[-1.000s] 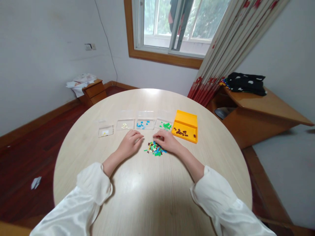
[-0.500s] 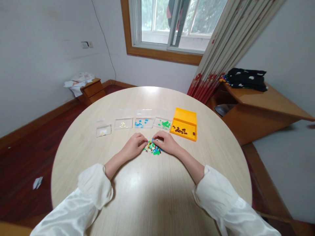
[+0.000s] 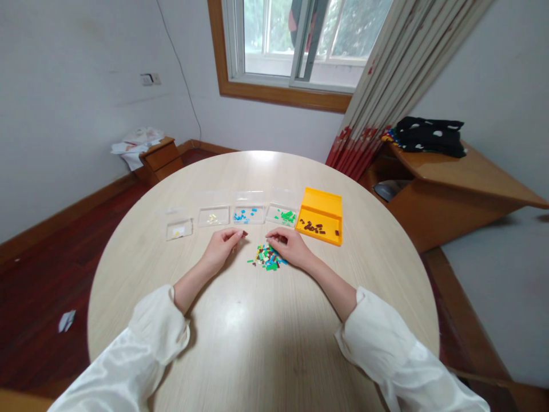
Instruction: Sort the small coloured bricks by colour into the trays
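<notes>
A small heap of mixed coloured bricks [image 3: 267, 258] lies in the middle of the round wooden table [image 3: 257, 343]. My left hand [image 3: 222, 247] hovers left of the heap, its fingertips pinched on a tiny dark brown brick [image 3: 244, 233]. My right hand [image 3: 290, 247] rests on the heap's right edge with curled fingers pinching at the pieces. Behind the hands stands a row of clear trays: one with a yellow piece [image 3: 179, 229], one with pale pieces [image 3: 213, 217], one with blue pieces [image 3: 247, 215], one with green pieces [image 3: 283, 216]. An orange tray [image 3: 321, 217] holds brown bricks.
A wooden desk [image 3: 463, 183] with dark spotted cloth [image 3: 429, 136] stands right of the table, next to a curtain [image 3: 398, 86]. A small bedside cabinet [image 3: 156, 157] with papers sits by the left wall. A paper scrap [image 3: 66, 320] lies on the floor.
My left hand has drawn back to the left from the heap, now with a dark brown brick pinched in its fingertips. My right hand has stayed at the heap.
</notes>
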Available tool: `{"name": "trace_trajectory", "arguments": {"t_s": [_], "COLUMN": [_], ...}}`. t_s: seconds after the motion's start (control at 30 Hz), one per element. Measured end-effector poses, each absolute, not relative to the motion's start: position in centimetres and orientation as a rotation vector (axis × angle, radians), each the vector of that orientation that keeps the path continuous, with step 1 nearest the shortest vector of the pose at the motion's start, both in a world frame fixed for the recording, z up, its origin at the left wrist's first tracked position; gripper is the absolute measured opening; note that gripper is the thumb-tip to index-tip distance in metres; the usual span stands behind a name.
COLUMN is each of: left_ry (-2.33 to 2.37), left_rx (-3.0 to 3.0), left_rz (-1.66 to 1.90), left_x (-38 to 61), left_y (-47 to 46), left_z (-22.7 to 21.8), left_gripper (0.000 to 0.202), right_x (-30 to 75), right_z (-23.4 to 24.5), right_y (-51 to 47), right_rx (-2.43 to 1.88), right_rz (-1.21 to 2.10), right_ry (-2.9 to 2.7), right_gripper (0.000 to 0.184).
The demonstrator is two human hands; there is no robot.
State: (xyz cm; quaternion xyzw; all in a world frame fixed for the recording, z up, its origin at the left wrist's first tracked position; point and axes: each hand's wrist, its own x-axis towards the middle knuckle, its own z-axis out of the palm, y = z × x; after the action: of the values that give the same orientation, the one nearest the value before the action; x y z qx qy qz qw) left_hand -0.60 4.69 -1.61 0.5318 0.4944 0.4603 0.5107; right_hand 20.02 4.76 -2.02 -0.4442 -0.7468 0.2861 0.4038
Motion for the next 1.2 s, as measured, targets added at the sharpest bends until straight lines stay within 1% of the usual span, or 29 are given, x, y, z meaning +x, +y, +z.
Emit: {"name": "trace_trajectory", "arguments": {"t_s": [0.2, 0.37, 0.57, 0.73, 0.9, 1.0, 1.1, 1.2], "left_ry": [1.188, 1.180, 1.171, 1.181, 1.175, 1.098, 1.000, 0.937], "left_rx": [1.289, 1.375, 1.519, 1.630, 1.877, 2.041, 2.196, 2.302], "left_rz": [1.092, 1.123, 1.096, 1.123, 1.093, 1.023, 0.973, 0.939], "left_x": [-0.3, 0.7, 1.8, 1.8, 1.0, 0.5, 0.3, 0.3], "left_y": [4.3, 4.0, 3.8, 3.6, 3.1, 3.0, 2.9, 3.0], "left_z": [-0.9, -0.9, -1.7, -1.7, -1.6, -1.7, -2.1, -2.6], "left_gripper": [0.031, 0.026, 0.024, 0.025, 0.019, 0.021, 0.026, 0.028], "right_x": [20.0, 20.0, 19.4, 19.4, 22.9, 26.3, 29.1, 30.4], "right_z": [-1.8, -1.5, -1.3, -1.3, -1.1, -1.3, -1.7, -2.3], "right_y": [4.6, 4.3, 3.7, 3.5, 4.0, 4.4, 4.7, 5.0], "right_rx": [-1.081, -1.008, -0.934, -0.941, -1.148, -1.343, -1.478, -1.560], "right_rz": [0.727, 0.644, 0.518, 0.408, 0.054, -0.123, -0.214, -0.230], "right_ry": [-2.006, -1.977, -1.981, -1.941, -1.811, -1.724, -1.685, -1.669], "right_gripper": [0.009, 0.021, 0.008, 0.010, 0.010, 0.012, 0.016, 0.020]}}
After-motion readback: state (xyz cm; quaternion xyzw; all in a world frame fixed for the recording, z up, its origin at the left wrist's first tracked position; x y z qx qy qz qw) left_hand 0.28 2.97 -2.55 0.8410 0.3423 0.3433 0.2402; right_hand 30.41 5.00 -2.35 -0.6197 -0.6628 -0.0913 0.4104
